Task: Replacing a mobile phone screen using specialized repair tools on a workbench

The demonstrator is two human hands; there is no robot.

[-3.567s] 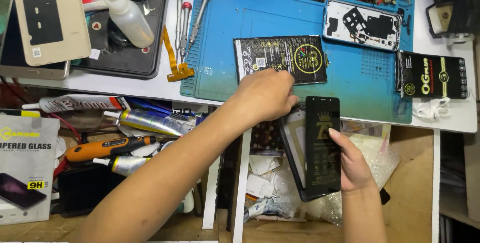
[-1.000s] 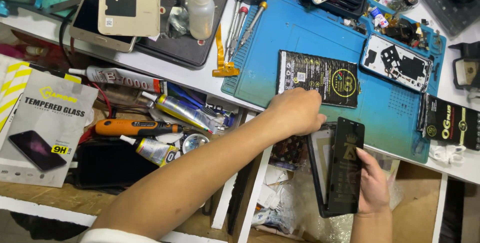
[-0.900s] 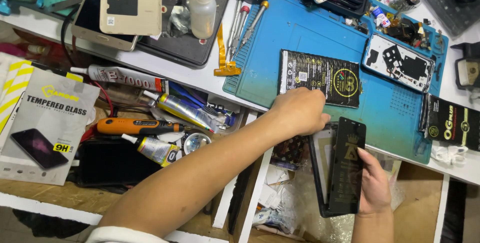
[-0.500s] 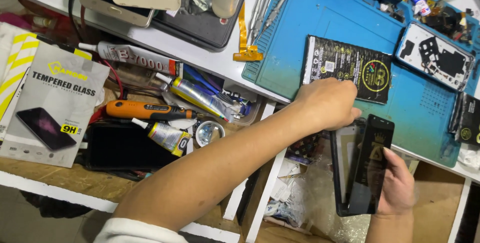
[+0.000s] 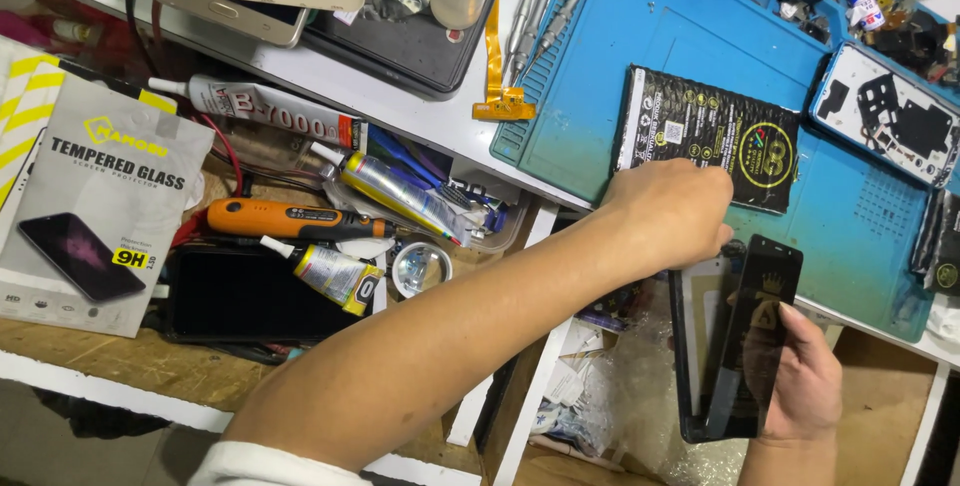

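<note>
Black phone (image 5: 712,366) is being held below the table (image 5: 440,121) edge in right hand (image 5: 805,386), fingers grasping it, left hand (image 5: 675,211) fingers pinching its top edge; alignment step, steady grip needed.

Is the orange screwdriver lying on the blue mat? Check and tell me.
No. The orange screwdriver lies in the cluttered drawer left of the blue mat, among glue tubes, well apart from the mat.
</note>
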